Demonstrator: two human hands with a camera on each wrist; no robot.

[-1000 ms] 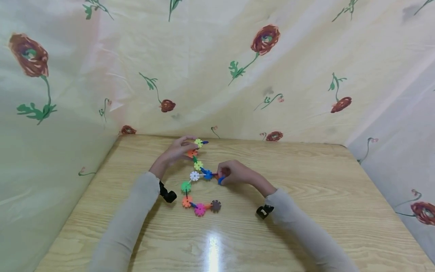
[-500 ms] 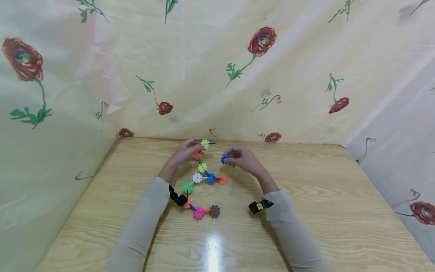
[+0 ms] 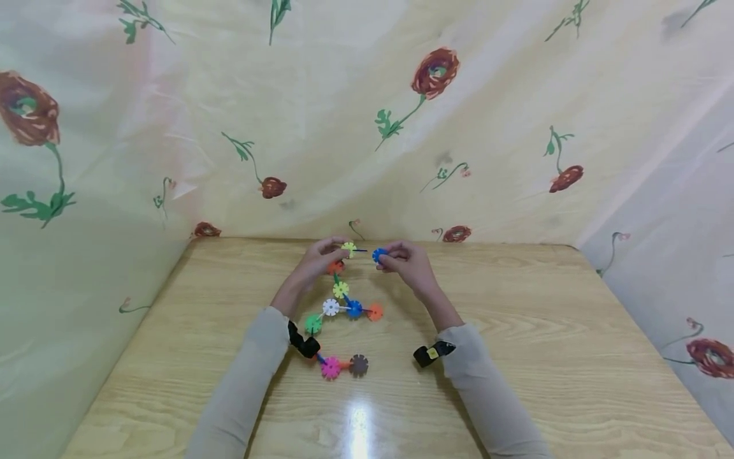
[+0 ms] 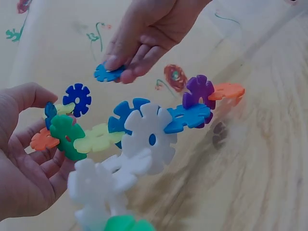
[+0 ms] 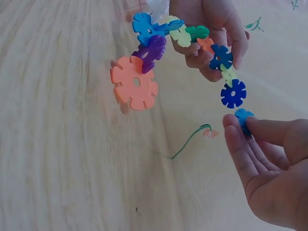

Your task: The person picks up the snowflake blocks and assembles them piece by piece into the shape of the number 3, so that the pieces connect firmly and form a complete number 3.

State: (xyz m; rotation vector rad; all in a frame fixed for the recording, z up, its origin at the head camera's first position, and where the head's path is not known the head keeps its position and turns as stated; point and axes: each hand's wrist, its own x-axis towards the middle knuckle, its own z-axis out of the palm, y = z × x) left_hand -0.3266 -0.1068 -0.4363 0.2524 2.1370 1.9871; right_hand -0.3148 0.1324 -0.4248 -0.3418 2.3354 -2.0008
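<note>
My left hand (image 3: pixel 318 261) grips a chain of slotted plastic flower discs near its upper end, around an orange disc (image 4: pixel 44 139) and a green disc (image 4: pixel 67 136). From that end a dark blue disc (image 5: pixel 233 94) sticks out past a lime disc (image 3: pixel 348 249). Between thumb and fingers, my right hand (image 3: pixel 410 264) pinches a loose light blue disc (image 5: pixel 243 120), close to the dark blue one with a small gap in the head view. Lower down, a white disc (image 3: pixel 331 307) and a blue disc (image 3: pixel 353 309) join the chain, with a side branch ending in orange (image 3: pixel 375 312).
The chain's lower end, with a pink disc (image 3: pixel 330 368) and a dark brown disc (image 3: pixel 359 365), is near the front. My left wrist camera (image 3: pixel 309 347) partly covers the chain. Flowered cloth (image 3: pixel 321 210) hangs behind the wooden table (image 3: pixel 545 331).
My right hand has moved from the side branch's orange disc up and away with the blue disc, over to the chain's upper end. My left hand has shifted slightly right, still gripping the chain.
</note>
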